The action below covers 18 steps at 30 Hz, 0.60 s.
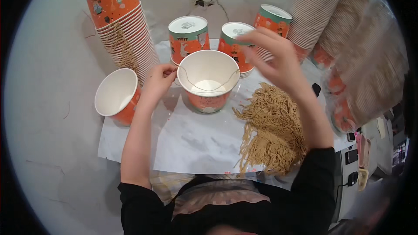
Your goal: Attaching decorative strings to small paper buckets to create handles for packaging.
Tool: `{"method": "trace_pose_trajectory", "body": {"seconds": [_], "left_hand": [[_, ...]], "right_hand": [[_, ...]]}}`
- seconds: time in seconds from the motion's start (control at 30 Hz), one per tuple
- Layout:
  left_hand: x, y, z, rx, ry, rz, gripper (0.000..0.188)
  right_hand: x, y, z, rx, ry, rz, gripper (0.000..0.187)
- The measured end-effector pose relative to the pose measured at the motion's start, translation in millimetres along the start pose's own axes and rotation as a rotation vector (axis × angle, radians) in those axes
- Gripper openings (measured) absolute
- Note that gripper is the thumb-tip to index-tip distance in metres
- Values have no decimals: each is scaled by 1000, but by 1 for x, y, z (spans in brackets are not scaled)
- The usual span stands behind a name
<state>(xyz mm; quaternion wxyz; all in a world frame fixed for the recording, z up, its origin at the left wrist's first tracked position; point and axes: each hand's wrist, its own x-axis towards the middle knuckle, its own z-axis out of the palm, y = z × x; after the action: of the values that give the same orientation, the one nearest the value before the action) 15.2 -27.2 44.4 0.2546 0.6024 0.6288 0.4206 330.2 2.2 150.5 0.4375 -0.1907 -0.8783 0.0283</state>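
Note:
An orange paper bucket (208,103) with a white inside stands upright in front of me. A thin tan cord (208,90) hangs in a loop inside it, running from the left rim to the right rim. At the left rim my left hand (162,79) is closed in a pinch on the cord's end. My right hand (272,58) is raised beyond the bucket's right side, slightly blurred, its fingers apart and nothing seen in them. Below my right forearm lies a loose heap of tan cords (274,126).
Another open bucket (116,92) sits at left, beside a tall leaning stack of buckets (114,4). Upturned buckets (188,45) stand behind the middle one. Plastic-wrapped bucket stacks (320,6) crowd the right. The white tabletop (187,150) ends just before my lap.

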Motion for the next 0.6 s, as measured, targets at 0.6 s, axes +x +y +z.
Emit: {"method": "trace_pose_trajectory", "body": {"seconds": [0.6], "left_hand": [[-51,75,15,-209,142,217,18]], "right_hand": [[26,-10,23,525,-177,191,14]]}}
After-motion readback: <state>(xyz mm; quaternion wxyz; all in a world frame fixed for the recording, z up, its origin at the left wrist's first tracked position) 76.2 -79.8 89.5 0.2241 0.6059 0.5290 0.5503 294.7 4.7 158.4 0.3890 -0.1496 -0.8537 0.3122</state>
